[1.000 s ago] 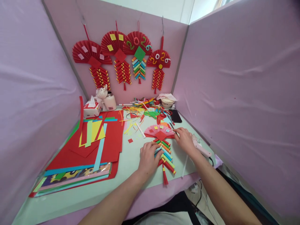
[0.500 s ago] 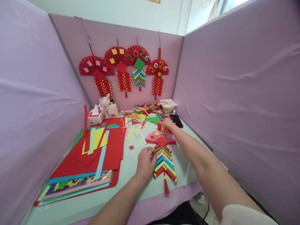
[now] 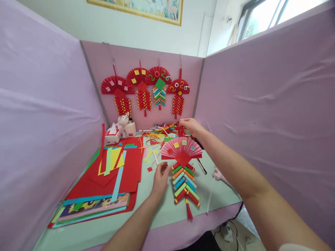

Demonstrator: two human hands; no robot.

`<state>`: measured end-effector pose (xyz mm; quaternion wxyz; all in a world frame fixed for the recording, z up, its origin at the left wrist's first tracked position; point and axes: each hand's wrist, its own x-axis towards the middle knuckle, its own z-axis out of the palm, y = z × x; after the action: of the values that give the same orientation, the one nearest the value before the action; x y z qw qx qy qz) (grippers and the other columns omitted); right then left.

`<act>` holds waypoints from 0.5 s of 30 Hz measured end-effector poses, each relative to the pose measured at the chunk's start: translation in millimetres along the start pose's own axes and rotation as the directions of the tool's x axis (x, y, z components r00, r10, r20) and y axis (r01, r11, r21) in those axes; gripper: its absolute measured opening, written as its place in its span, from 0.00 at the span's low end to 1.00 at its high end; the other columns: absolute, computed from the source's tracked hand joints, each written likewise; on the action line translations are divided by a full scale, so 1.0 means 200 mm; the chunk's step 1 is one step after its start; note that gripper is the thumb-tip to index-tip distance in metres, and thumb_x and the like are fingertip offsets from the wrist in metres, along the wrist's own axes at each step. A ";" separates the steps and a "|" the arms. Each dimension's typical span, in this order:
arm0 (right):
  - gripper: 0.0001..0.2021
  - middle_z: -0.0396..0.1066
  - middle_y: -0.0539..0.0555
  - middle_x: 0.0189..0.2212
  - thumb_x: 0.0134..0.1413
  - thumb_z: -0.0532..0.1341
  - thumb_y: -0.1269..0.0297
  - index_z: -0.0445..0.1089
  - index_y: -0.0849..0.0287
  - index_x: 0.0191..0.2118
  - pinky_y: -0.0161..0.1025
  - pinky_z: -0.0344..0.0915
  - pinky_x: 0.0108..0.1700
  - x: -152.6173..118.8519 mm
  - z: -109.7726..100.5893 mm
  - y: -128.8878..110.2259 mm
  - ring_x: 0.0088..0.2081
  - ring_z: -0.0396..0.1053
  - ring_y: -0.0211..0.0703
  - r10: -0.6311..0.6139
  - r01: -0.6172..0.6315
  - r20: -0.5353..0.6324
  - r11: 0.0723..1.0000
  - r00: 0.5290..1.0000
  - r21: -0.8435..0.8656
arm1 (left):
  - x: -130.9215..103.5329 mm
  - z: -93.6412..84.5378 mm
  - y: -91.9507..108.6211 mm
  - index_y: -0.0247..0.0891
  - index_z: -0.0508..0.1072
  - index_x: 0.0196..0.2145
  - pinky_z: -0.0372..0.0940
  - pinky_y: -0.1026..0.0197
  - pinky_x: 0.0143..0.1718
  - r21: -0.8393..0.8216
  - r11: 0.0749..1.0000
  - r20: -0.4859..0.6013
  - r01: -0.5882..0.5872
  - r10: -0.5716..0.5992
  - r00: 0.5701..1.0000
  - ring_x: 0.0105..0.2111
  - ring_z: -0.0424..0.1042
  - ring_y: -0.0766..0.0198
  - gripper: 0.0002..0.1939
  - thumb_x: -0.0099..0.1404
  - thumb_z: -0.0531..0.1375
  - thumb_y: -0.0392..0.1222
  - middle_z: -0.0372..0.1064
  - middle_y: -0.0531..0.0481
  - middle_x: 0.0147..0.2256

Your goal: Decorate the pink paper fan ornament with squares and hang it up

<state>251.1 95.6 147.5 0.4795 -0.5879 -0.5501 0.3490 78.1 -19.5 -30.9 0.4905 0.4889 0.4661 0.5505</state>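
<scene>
My right hand [image 3: 190, 125] pinches the red paper loop [image 3: 180, 131] at the top of a paper firecracker ornament. The ornament has a pink pleated fan [image 3: 171, 143] with small coloured squares on it, and a red diamond [image 3: 182, 158] below. Rolled paper tubes [image 3: 185, 181] in several colours slant down in two rows to a red tassel [image 3: 188, 211]. The ornament hangs tilted toward me, its lower end over the table. Just left of the tubes is my left hand [image 3: 160, 177], fingers loosely curved and apart, with nothing visible in them.
Coloured paper sheets [image 3: 86, 176] and strips cover the table's left side. Behind are a tissue box [image 3: 113, 135], a jar [image 3: 130, 129] and paper scraps [image 3: 154, 137]. At right lie a pen [image 3: 202, 166] and a glue gun [image 3: 221, 176]. Finished fan ornaments [image 3: 142, 86] hang on the back panel.
My right hand has raised the ornament by its loop, and the fan has come up nearer to me. My left hand has drawn slightly away from the tubes. The camera view has tilted up.
</scene>
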 end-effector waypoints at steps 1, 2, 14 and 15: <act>0.03 0.68 0.48 0.19 0.44 0.61 0.70 0.68 0.61 0.24 0.31 0.62 0.27 -0.01 -0.02 -0.08 0.23 0.65 0.34 -0.038 0.038 -0.001 0.999 0.999 0.024 | 0.00 0.00 0.00 0.37 0.69 0.43 0.62 0.52 0.48 -0.039 0.999 0.042 0.023 -0.022 0.999 0.46 0.68 0.54 0.20 0.60 0.57 0.55 0.69 0.42 0.44; 0.03 0.68 0.48 0.19 0.43 0.61 0.71 0.68 0.61 0.23 0.31 0.61 0.27 -0.02 -0.03 -0.15 0.22 0.64 0.34 -0.076 0.076 -0.003 0.996 0.997 0.044 | 0.01 0.00 0.01 0.36 0.70 0.43 0.63 0.52 0.46 -0.088 0.995 0.104 0.056 -0.047 0.993 0.44 0.70 0.54 0.23 0.61 0.55 0.59 0.71 0.41 0.43; 0.05 0.63 0.47 0.16 0.38 0.64 0.76 0.67 0.62 0.24 0.32 0.62 0.26 0.13 -0.13 -0.84 0.22 0.63 0.34 -0.253 0.279 -0.136 0.933 0.958 0.228 | 0.11 -0.11 0.09 0.39 0.73 0.42 0.63 0.63 0.42 -0.606 0.742 0.038 0.286 -0.333 0.942 0.48 0.70 0.63 0.19 0.68 0.51 0.54 0.71 0.43 0.48; 0.06 0.62 0.47 0.16 0.39 0.63 0.76 0.66 0.62 0.23 0.33 0.62 0.26 0.16 -0.12 -0.87 0.22 0.63 0.34 -0.240 0.268 -0.136 0.930 0.961 0.253 | 0.11 -0.11 0.09 0.38 0.73 0.41 0.64 0.64 0.41 -0.610 0.739 0.031 0.285 -0.336 0.941 0.46 0.71 0.64 0.18 0.68 0.51 0.53 0.71 0.44 0.46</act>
<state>224.5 111.6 322.7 0.6235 -0.4583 -0.5439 0.3247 53.5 0.2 -12.6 0.6865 0.1985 0.3593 0.6002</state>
